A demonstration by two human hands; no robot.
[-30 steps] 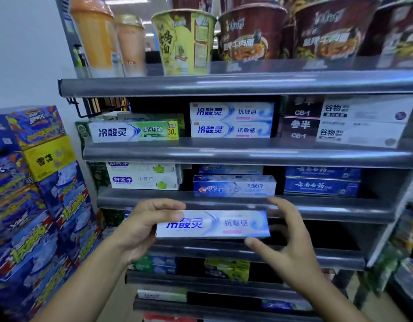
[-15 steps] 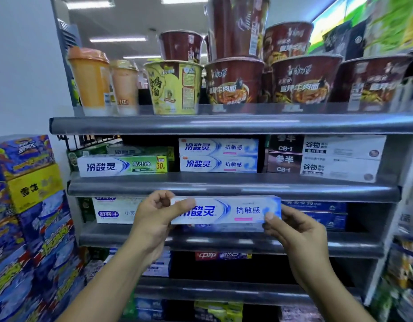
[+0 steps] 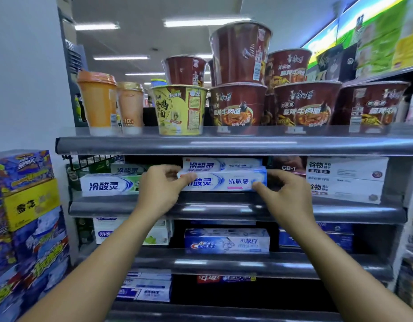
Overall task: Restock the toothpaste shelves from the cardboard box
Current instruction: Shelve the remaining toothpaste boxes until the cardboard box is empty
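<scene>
Both hands pinch toothpaste box (image 3: 226,181) by ends — left hand (image 3: 160,190), right hand (image 3: 285,194). Keep level, slide squarely onto matching stack (image 3: 221,164) — mind shelf lip (image 3: 224,209).

1. Both bare forearms reach up and forward from the lower corners of the view, drawing closer together toward the hands.
2. Left hand (image 3: 160,189): raised, back toward the camera, fingers curled, thumb and fingertips pinching the left end of a toothpaste box (image 3: 226,181).
3. Right hand (image 3: 285,194): raised at the same height, fingers bent, thumb and index fingertip gripping the right end of the same box.
4. The hands stand apart, level with each other, one at each end of the box.
</scene>
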